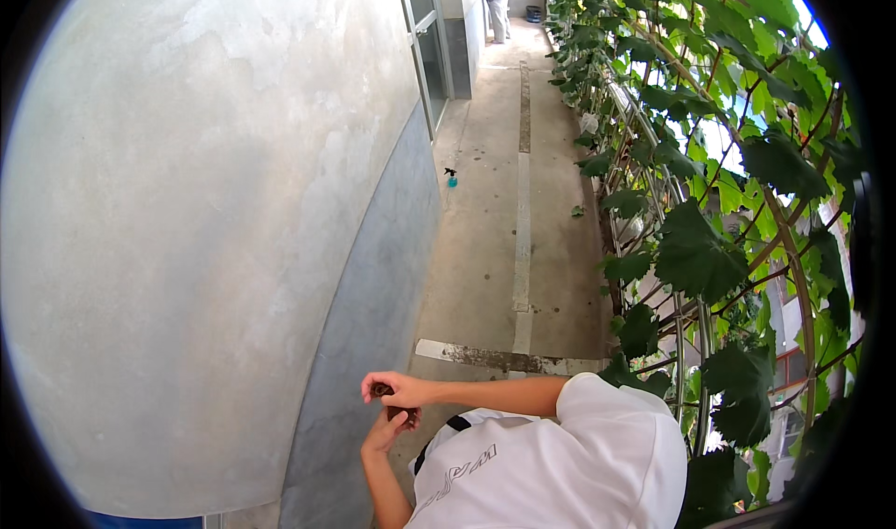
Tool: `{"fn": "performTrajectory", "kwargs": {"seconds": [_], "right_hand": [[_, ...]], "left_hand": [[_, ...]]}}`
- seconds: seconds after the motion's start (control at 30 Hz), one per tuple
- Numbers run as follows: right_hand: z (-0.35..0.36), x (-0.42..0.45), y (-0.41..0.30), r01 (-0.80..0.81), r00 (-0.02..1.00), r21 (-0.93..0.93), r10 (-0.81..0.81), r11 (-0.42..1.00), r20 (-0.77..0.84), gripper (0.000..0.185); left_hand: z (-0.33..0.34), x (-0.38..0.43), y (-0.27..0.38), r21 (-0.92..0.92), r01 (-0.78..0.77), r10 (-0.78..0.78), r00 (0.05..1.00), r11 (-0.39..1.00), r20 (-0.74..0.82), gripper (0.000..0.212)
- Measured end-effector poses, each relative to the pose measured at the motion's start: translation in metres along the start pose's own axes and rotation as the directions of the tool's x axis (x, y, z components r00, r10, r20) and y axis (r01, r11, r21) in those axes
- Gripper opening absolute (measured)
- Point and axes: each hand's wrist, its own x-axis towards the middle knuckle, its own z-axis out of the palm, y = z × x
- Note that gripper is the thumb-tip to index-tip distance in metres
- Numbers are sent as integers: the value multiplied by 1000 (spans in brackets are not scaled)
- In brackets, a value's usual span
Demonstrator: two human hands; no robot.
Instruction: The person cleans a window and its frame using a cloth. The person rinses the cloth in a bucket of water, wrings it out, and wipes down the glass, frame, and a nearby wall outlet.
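Note:
My right hand [399, 390] reaches across in front of my white T-shirt, its fingers curled around a dark brown object [381, 389] with a rounded end. Just below it, my left hand [389, 429] grips a dark brown part [402, 415] too. Whether this is one thing or two pieces, I cannot tell, as fingers cover much of it. Both hands are close together at waist height, beside the grey-painted lower band [364, 319] of the wall.
A plastered wall [196, 214] runs along the left, with a glass door [428, 46] farther on. On the concrete floor [483, 249] stands a teal spray bottle [452, 181]. Grapevines [700, 249] cover metal railings on the right. A person [495, 4] stands near a dark bucket [533, 14].

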Motion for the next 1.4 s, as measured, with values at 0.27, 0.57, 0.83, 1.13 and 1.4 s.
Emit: {"fn": "performTrajectory", "kwargs": {"seconds": [0.27,0.57,0.83,1.13,1.4], "right_hand": [[-20,-20,2,-271,939,-233,203,934,-279,32],[-29,-46,8,-202,910,-201,108,959,-400,24],[0,-53,18,-265,961,-231,275,936,13,20],[83,-54,21,-269,843,-187,325,945,429,21],[188,-25,60,-270,890,-17,256,963,377,34]], "left_hand": [[16,25,-2,267,60,57,911,962,-409,35],[51,55,-44,414,-138,361,769,900,-527,61],[70,-11,-64,407,-90,317,783,909,-536,43],[51,-119,-57,50,-108,118,952,993,-281,20],[-5,-223,-115,-93,-332,289,905,939,-311,58]]}}
